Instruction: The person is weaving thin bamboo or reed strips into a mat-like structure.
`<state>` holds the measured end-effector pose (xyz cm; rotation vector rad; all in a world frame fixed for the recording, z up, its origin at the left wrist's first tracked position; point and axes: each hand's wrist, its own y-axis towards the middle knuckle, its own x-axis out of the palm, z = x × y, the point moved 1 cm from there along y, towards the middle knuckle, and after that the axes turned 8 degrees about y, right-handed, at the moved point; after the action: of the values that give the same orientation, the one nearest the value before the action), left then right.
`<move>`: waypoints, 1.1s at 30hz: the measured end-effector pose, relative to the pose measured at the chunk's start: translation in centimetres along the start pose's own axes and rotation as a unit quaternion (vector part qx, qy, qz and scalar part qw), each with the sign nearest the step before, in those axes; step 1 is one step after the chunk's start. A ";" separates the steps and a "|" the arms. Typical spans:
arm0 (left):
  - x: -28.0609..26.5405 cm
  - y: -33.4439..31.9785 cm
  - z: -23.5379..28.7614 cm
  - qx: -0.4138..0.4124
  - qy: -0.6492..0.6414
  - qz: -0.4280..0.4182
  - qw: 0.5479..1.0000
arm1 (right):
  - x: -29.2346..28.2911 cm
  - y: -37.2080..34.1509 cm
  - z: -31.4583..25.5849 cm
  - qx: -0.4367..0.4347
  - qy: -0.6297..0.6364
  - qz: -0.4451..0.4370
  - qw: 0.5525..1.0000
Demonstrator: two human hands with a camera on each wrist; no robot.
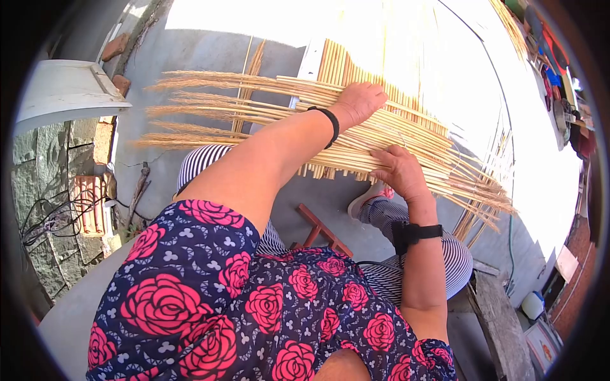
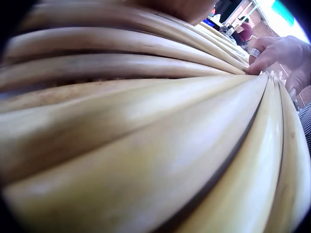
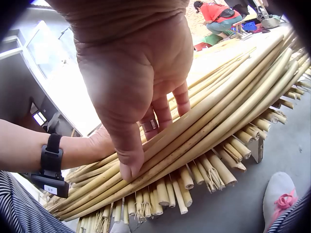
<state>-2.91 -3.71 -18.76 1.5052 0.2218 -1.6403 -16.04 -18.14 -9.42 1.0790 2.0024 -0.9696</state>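
Long pale reed stalks (image 1: pixel 305 114) with feathery brown tops (image 1: pixel 184 130) lie crosswise over a layer of stalks running away from me. My left hand (image 1: pixel 362 101) rests on the far part of the crosswise stalks. In the left wrist view, stalks (image 2: pixel 146 131) fill most of the picture and the left fingers are mostly out of sight. Nearer to me, my right hand (image 1: pixel 401 173) holds the near stalks. The right wrist view shows its thumb (image 3: pixel 130 162) on the near side and the ringed fingers reaching over the far side of several stalks (image 3: pixel 194 126).
Cut stalk ends (image 3: pixel 184 182) stick out along the near edge, above the grey floor. A reddish wooden frame (image 1: pixel 318 228) stands between the legs. At left is a white chair (image 1: pixel 70 92). Another person (image 3: pixel 218 17) crouches in the background. A rough plank (image 1: pixel 502 324) lies at lower right.
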 end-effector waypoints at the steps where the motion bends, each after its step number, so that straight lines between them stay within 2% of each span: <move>1: 0.0 -0.2 0.2 -0.003 0.008 0.002 1.000 | -0.3 0.0 0.0 0.023 0.046 0.028 0.998; 3: 0.0 -0.1 0.2 -0.003 0.019 0.009 1.000 | -1.2 0.6 0.7 0.066 0.136 0.086 0.985; 4: 0.1 -0.2 0.2 -0.002 0.020 0.013 1.000 | -1.8 0.9 1.4 0.065 0.071 0.144 0.985; 6: 0.1 -0.1 0.1 -0.005 0.019 0.015 1.000 | -2.2 1.7 3.1 0.168 0.018 0.160 0.973; 12: 0.1 -0.1 0.1 -0.007 0.018 0.012 1.000 | -0.4 3.1 4.1 0.239 -0.057 0.174 0.954; 16: 0.1 0.2 0.1 -0.009 0.021 -0.008 1.000 | 0.3 3.5 5.2 0.219 -0.074 0.192 0.954; 19: 0.4 0.2 0.2 -0.011 0.027 -0.011 1.000 | 0.2 2.9 6.5 0.275 0.016 0.216 0.937; 21: 0.5 0.3 0.2 -0.006 0.023 0.000 1.000 | 0.0 2.9 8.1 0.311 0.126 0.224 0.915; 22: 0.5 0.2 0.2 -0.004 0.022 0.005 1.000 | -0.9 2.3 8.2 0.337 0.297 0.244 0.859; 23: 0.4 0.1 0.1 0.000 0.017 0.008 1.000 | -2.0 1.6 8.3 0.352 0.458 0.254 0.776; 24: 0.3 0.1 0.1 0.004 0.014 0.010 1.000 | -2.8 1.1 8.3 0.355 0.605 0.255 0.665; 26: 0.2 -0.1 0.0 0.008 0.012 0.008 1.000 | -3.6 0.0 9.2 0.334 0.628 0.292 0.639; 28: 0.3 0.1 0.0 0.009 0.015 0.007 1.000 | -3.7 0.3 8.8 0.327 0.459 0.236 0.792; 30: 0.5 0.2 0.1 0.011 0.023 0.008 1.000 | -2.4 1.4 7.7 0.296 0.280 0.169 0.898; 31: 0.6 0.2 0.2 0.008 0.025 0.008 1.000 | -2.1 1.8 6.6 0.256 0.125 0.175 0.942; 33: 0.6 0.3 -0.1 0.004 0.032 0.008 0.999 | -2.0 3.1 5.1 0.312 0.014 0.113 0.943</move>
<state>-2.53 -4.14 -19.21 1.5632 0.2371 -1.5842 -11.46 -22.04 -11.32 1.6198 1.5652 -1.5145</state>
